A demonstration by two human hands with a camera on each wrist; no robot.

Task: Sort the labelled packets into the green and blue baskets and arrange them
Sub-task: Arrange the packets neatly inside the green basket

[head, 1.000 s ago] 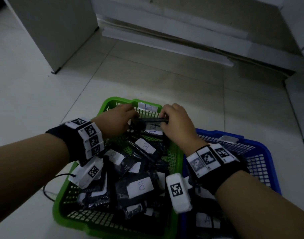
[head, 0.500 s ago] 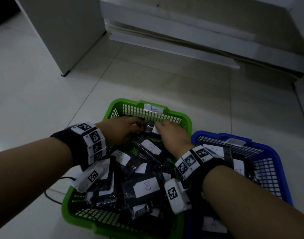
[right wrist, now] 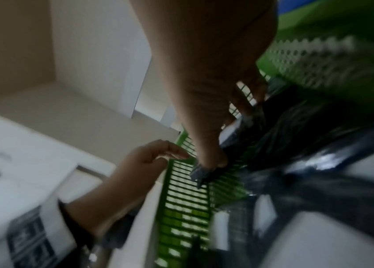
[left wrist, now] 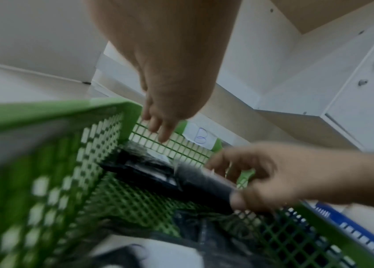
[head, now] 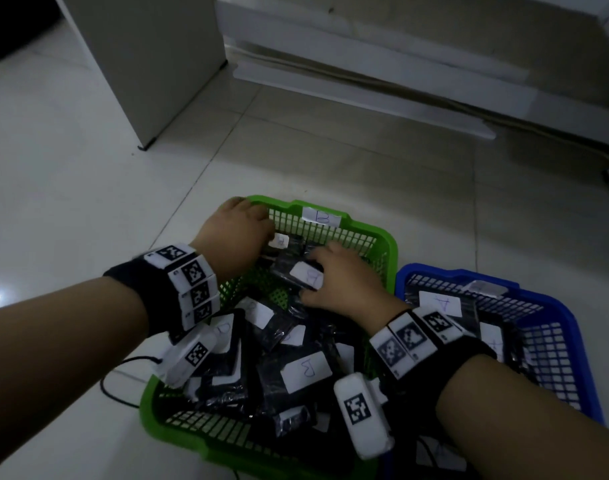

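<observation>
Both hands have shifted since half a second ago: the left hand has gone from the packets up to the far left corner of the green plastic mesh basket, and the right hand now has a black plastic packet with a white B label in its grip. From the left wrist view, the right hand curls thumb and fingers round that packet, just above the basket floor near the far wall. The left hand's fingers hang straight and loose against the mesh wall, grasping nothing. Another B-labelled black packet lies at the far wall beside the left hand. Many more black packets with B labels lie heaped in the near half. The blue plastic mesh basket touches the green one's right side and holds black packets with A labels. Both baskets sit on a pale tiled floor.
</observation>
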